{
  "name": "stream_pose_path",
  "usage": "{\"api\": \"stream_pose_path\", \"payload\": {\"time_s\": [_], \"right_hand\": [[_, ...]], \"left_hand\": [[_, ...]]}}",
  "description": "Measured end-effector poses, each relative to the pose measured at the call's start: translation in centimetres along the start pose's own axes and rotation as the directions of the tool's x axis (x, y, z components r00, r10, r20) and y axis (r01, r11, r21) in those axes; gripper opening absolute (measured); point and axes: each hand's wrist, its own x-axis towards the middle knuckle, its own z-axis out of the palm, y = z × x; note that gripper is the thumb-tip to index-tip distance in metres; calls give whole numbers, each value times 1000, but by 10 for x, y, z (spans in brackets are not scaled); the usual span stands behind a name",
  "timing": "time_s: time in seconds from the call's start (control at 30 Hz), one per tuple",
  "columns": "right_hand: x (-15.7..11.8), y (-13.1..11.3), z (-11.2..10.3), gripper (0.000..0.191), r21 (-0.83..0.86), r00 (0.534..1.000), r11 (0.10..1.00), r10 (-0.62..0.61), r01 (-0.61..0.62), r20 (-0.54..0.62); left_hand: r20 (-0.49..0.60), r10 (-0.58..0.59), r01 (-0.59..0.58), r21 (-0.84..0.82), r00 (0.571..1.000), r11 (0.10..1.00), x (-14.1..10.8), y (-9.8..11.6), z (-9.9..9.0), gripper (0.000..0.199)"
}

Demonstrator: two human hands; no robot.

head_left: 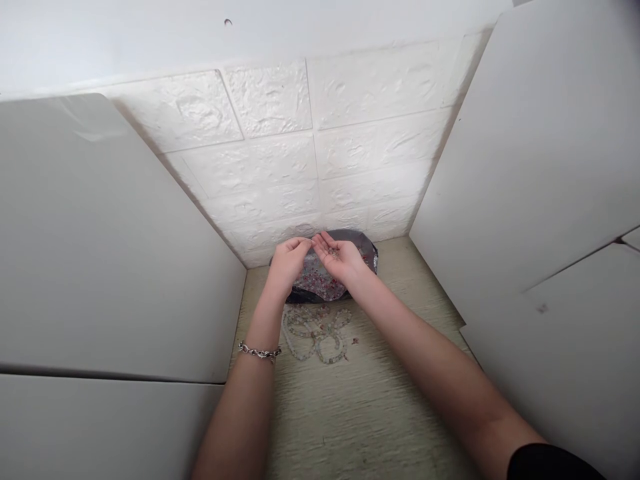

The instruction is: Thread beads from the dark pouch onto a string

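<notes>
My right hand is turned palm up, its fingers extended and slightly cupped, holding small pale beads in the palm. Beside its fingertips is my left hand, closed in a pinch; what sits between thumb and finger is too small to make out. Both hands are above a dark grey bag spread open against the wall. Many tiny pink, red and clear beads lie in the bag, partly covered by my hands. In front of it, strings of pale beads lie in loops on the greenish surface.
White brick-patterned wall panels rise right behind the bag. Grey-white panels stand close on the left and right, making a narrow space. A small brownish piece lies on the wood-grained surface. A chain bracelet circles my left wrist.
</notes>
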Motion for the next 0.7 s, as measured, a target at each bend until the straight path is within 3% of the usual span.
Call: {"api": "stream_pose_path", "payload": {"time_s": [0.13,0.3,0.5,0.7], "right_hand": [[-2,-1,3,32,-3,999,999,-38,38,2],[-9,-3,9,24,-14,997,997,-77,77,8],[-12,-5,10,43,13,987,991,-130,130,94],[-18,-7,11,53,17,977,986,-164,163,135]], "left_hand": [[41,83,-86,81,996,993,4,-6,-1,21],[63,68,-79,191,996,978,7,-10,-2,20],[63,169,-181,346,984,921,-1,-2,0,19],[58,247,-252,351,967,902,-4,0,5,21]]}}
